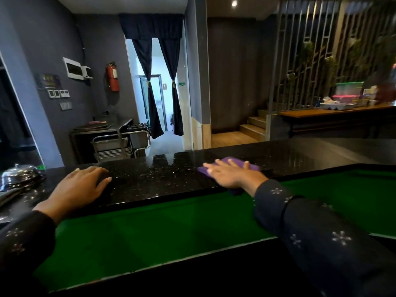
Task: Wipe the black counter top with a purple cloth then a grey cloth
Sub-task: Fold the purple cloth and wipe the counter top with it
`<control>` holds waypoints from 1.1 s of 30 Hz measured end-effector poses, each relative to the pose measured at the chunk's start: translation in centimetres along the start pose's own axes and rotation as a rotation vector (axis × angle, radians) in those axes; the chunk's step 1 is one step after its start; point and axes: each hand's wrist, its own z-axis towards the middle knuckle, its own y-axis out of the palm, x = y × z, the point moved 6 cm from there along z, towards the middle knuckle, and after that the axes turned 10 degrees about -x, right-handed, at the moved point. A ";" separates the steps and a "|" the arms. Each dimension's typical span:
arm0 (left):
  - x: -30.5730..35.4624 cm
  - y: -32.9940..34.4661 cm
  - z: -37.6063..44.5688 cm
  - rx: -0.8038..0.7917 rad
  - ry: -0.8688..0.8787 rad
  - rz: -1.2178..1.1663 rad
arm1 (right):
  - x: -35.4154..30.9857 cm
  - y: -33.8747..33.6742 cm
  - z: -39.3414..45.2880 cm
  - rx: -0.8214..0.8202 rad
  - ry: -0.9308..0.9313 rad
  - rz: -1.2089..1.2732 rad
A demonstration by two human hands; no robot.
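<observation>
The glossy black counter top (162, 176) runs across the middle of the view, speckled and reflecting light. A folded purple cloth (252, 167) lies flat on it, right of centre, with one corner hanging over the near edge. My right hand (232, 173) presses on that cloth with straight, spread fingers. My left hand (79, 189) rests flat on the bare counter further left, palm down, holding nothing. A grey cloth (9, 196) lies at the far left edge of the counter, only partly in view.
A shiny metal dome (20, 174) stands on the counter's far left, above the grey cloth. Below the counter's near edge lies a green surface (171, 228). Beyond the counter are a steel trolley (120, 144), a curtained doorway and steps.
</observation>
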 end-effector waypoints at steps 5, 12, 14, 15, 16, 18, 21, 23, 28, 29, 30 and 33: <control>8.2 -0.4 1.6 -0.064 0.036 -0.137 | 13.0 -2.8 -1.5 0.039 0.247 0.050; 22.3 1.9 5.4 -0.168 0.209 -0.162 | 14.6 -3.0 -2.3 0.016 0.221 0.027; 24.9 2.6 6.5 -0.195 0.216 -0.198 | 15.1 -2.5 -2.9 0.021 0.130 0.006; 26.0 3.1 6.8 -0.216 0.215 -0.207 | 16.0 -2.4 -3.3 0.027 0.107 -0.001; 26.8 3.9 7.1 -0.245 0.208 -0.201 | 17.2 -2.4 -3.7 0.037 0.102 -0.004; 27.5 5.4 7.3 -0.295 0.177 -0.171 | 20.5 -3.1 -4.0 0.063 0.138 0.018; 27.3 6.2 7.6 -0.303 0.165 -0.143 | 25.6 -4.4 -3.9 0.054 0.275 0.081; 27.5 6.1 7.7 -0.292 0.162 -0.123 | 27.0 -5.2 -3.4 0.036 0.353 0.084; 27.5 6.2 8.1 -0.290 0.154 -0.124 | 20.3 -5.1 -0.9 0.020 0.286 0.012; 27.5 6.2 8.1 -0.292 0.153 -0.125 | 17.7 -4.4 -0.4 0.008 0.199 0.000; 27.5 6.1 8.1 -0.294 0.149 -0.125 | 15.0 -3.7 -0.1 -0.007 0.103 -0.017; 27.8 5.9 8.0 -0.297 0.144 -0.151 | 8.5 -1.6 -0.3 -0.053 -0.132 -0.078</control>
